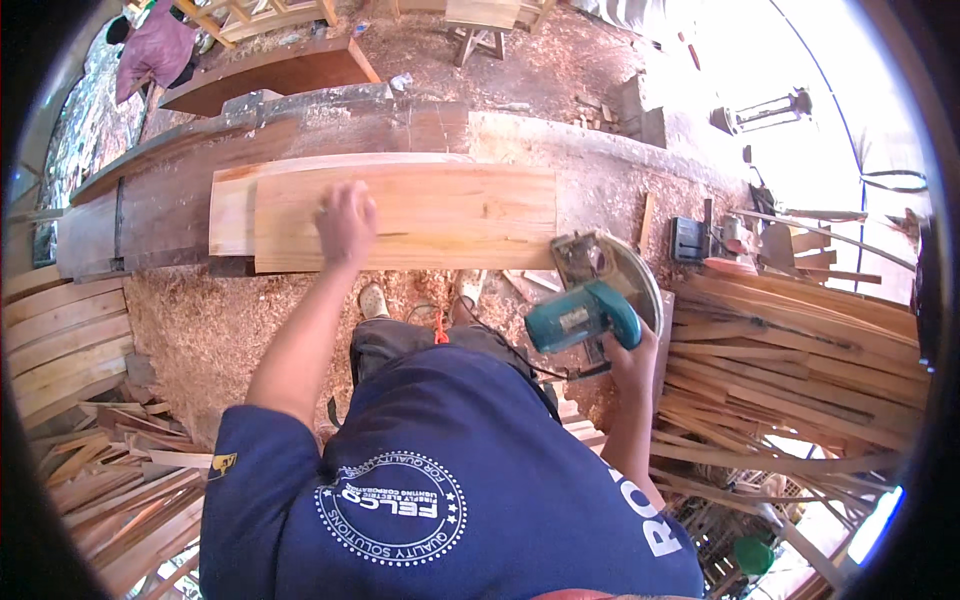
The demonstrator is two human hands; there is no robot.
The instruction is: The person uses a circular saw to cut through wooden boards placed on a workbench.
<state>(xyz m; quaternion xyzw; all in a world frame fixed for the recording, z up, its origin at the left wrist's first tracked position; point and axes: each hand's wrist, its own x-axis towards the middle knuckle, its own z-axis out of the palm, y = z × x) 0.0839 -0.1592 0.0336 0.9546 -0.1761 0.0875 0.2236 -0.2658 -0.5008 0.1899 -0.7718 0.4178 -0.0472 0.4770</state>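
Observation:
A long pale plank (470,215) lies across the workbench in front of me, on top of another light board (232,215) that shows along its left and far edges. My left hand (347,222) is over the left part of the plank, its fingers curled in and slightly blurred; whatever they may hold is hidden. On the right, my right hand (632,362) grips the rear handle of a teal circular saw (570,318). The saw's metal base and guard are beside the plank's right end, and its blade cannot be made out.
The dark workbench (160,225) runs off to the left. Wood shavings (200,340) cover the floor. Stacked timber (800,340) stands at right, more boards (70,335) at left. A black case (688,240) sits at the right. Another person (155,50) bends at the far left.

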